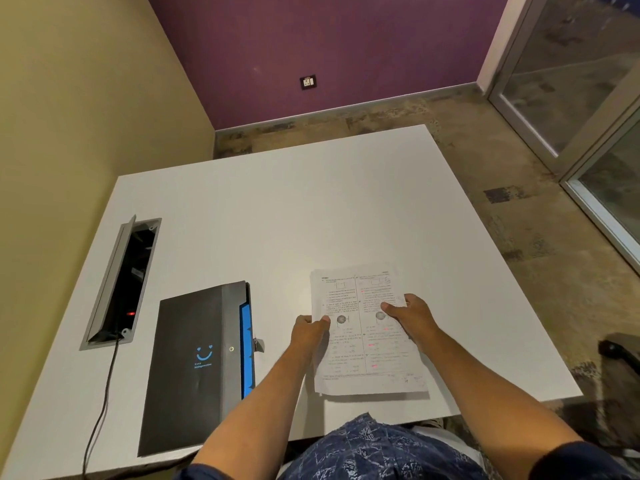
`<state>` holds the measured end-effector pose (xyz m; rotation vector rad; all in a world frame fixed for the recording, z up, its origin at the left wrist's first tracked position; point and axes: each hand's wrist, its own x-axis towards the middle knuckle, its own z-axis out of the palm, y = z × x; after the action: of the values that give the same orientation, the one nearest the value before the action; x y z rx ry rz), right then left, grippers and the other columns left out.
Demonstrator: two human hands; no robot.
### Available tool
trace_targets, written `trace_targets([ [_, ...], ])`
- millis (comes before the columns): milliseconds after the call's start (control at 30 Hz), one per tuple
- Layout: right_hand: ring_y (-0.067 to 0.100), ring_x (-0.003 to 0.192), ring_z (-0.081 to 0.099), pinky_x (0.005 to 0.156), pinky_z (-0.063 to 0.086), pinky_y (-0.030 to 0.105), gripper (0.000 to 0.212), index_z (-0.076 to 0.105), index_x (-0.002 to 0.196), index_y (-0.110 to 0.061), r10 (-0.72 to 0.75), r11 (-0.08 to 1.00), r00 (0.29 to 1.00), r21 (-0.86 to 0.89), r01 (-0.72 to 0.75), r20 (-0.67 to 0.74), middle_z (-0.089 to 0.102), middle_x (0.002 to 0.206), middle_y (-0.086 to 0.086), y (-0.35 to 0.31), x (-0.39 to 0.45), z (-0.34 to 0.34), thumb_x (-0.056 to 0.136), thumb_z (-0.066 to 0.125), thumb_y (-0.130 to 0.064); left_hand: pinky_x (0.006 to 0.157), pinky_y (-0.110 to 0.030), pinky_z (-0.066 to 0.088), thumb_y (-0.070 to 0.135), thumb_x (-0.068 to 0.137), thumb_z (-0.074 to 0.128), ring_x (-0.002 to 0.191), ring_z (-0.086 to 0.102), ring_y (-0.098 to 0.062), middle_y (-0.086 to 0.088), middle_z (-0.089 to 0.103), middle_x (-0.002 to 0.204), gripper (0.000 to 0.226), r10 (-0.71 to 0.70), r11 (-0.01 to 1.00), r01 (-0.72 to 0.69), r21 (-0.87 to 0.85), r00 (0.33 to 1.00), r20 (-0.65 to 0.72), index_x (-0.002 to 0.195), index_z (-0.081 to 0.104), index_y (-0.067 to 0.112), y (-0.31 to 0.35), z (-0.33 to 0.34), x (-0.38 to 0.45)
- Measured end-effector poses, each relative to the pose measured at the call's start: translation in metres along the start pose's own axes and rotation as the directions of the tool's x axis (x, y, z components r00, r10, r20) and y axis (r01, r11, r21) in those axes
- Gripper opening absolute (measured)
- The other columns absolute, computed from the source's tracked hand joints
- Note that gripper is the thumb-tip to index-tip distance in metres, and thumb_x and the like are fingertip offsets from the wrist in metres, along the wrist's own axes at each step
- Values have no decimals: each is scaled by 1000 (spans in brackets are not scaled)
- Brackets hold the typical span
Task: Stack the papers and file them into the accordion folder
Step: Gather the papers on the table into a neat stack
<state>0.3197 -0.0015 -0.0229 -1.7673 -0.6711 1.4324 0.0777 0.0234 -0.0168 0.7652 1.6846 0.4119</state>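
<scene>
Right of the folder (202, 365), which lies shut and unfilled, the papers (367, 341) are gripped as one stack by the left hand (310, 332) and right hand (410, 318), so filing seemingly remains.

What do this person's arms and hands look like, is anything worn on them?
Both forearms are bare, and the left hand and right hand show no gloves; no rings or watch are visible. A dark sleeve edge shows at the right upper arm, beside a dark blue patterned garment.
</scene>
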Motion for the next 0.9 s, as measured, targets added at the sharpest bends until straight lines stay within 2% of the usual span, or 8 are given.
trace_targets([
  [100,30,114,67,101,54,43,61,51,141,-9,28,981,996,-188,-43,-83,66,132,11,8,-1,6,88,80,-16,84,-35,50,28,94,67,109,61,-27,-9,61,125,50,-2,995,4,103,1000,-21,134,43,10,-10,0,-2],
  [167,30,122,63,104,50,42,72,42,152,-13,-3,950,996,-311,-25,-89,63,139,9,11,-3,8,89,77,-18,88,-37,52,26,92,69,105,60,-24,-3,56,118,46,15,989,-12,148,1000,-19,129,43,14,-16,-1,-1],
  [300,26,115,67,101,54,44,57,54,145,-19,-60,918,996,-395,27,-72,69,134,4,14,-4,8,91,73,-14,88,-41,56,22,90,71,93,64,-23,-3,64,112,35,39,981,-36,189,999,-11,118,50,13,-18,-5,1],
  [500,32,123,64,105,51,45,61,50,147,-14,-68,918,983,-397,-5,-170,65,138,12,17,2,6,92,76,-21,95,-40,55,22,91,71,107,66,-27,-6,66,122,42,134,930,-121,346,991,-13,126,53,10,-21,-7,-1],
  [633,32,110,67,98,54,42,47,59,130,-8,-61,902,966,-428,-55,-253,69,128,15,17,6,6,91,77,-27,88,-36,53,28,92,69,100,61,-23,-7,67,120,42,188,851,-162,499,982,-2,125,52,10,-22,-7,-2],
  [733,25,91,64,83,55,37,30,66,115,-9,-106,855,961,-516,-43,-255,74,118,11,16,5,9,94,72,-29,81,-35,52,34,92,68,104,64,-27,-7,67,117,40,207,769,-161,619,978,-4,120,52,10,-18,-5,-2],
  [800,29,99,68,79,50,32,34,69,121,-11,-121,808,960,-587,-53,-253,73,121,9,16,2,11,95,70,-32,79,-34,51,36,93,67,105,65,-28,-7,67,116,38,203,727,-140,673,979,-16,117,53,10,-14,-2,-2],
  [900,32,114,67,87,53,37,44,66,133,-14,-101,761,961,-642,-92,-257,70,128,8,17,-2,12,95,69,-36,84,-39,57,40,93,63,103,67,-28,-6,68,113,37,221,634,-127,763,975,-20,116,56,12,-12,-1,-2],
])
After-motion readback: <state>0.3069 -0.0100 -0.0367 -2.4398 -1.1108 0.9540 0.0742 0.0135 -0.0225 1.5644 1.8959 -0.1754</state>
